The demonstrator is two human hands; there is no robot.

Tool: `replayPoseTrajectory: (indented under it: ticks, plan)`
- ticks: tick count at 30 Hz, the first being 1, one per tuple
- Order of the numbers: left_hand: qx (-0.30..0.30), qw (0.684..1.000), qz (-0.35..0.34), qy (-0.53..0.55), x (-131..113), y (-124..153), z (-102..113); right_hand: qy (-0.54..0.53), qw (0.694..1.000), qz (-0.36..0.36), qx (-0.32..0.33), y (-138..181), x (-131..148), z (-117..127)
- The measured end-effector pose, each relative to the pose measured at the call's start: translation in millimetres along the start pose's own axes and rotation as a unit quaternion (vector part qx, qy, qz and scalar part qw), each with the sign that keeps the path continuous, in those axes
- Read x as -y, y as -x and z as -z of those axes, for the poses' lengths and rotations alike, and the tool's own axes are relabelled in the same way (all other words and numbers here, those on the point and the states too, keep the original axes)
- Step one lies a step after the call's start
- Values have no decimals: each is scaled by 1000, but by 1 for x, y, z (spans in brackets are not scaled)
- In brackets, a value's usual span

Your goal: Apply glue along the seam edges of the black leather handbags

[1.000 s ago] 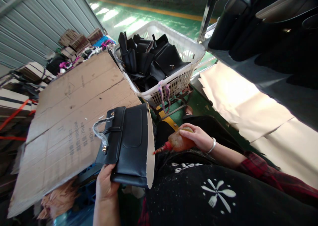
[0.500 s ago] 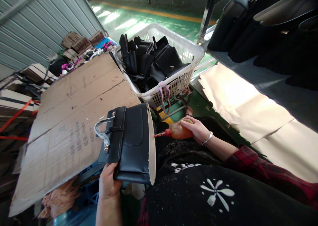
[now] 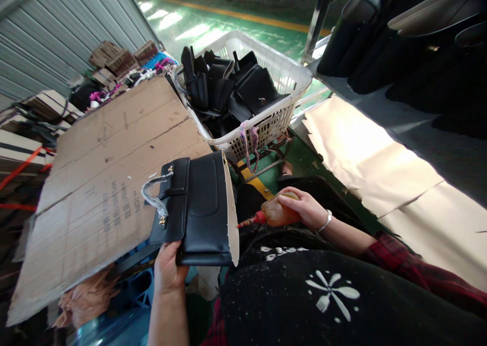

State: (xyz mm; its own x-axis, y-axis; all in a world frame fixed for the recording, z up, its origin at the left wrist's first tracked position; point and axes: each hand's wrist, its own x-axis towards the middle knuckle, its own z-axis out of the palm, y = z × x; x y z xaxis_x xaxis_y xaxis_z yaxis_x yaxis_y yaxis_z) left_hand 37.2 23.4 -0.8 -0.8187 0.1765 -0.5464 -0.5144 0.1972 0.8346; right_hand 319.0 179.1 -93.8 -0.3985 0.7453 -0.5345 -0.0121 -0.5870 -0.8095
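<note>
A black handbag (image 3: 203, 199) lies on its side, partly over the cardboard's near corner, its plastic-wrapped handle pointing left. My left hand (image 3: 170, 265) grips its near side, thumb on top and fingers hidden beneath. Along the bag's right end runs a pale, raw-edged face (image 3: 232, 216). In my right hand (image 3: 302, 209) is a squeeze bottle (image 3: 279, 211) of orange-brown liquid, held tilted with fingers wrapped round it. The bottle's red nozzle tip is at the pale edge; whether it touches I cannot tell.
Cardboard (image 3: 95, 168) covers the surface at left. A white plastic basket (image 3: 300, 79) full of black bag pieces stands beyond the handbag. Several black bags (image 3: 411, 57) fill a shelf at upper right, above tan sheets (image 3: 365, 153). A blue crate (image 3: 140, 285) sits below the cardboard.
My right hand has brought the squeeze bottle's nozzle nearer to me along the bag's pale edge. The bag stays in my left hand, with the view slightly shifted.
</note>
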Motion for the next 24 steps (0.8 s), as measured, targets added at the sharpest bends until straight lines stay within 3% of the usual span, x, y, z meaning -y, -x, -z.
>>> replayPoseTrajectory:
  ticks: [5, 12, 21, 24]
  plan:
    - [12, 1000, 15, 20, 2, 0, 2, -13, 997, 49, -60, -9, 3, 4]
    - [50, 999, 14, 16, 7, -1, 4, -89, 993, 25, -79, -16, 6, -10]
    - [15, 999, 10, 43, 12, -6, 7, -77, 995, -60, -2, 2, -4, 1]
    - [37, 998, 1, 42, 11, -4, 13, -111, 990, -83, 24, 10, -1, -1]
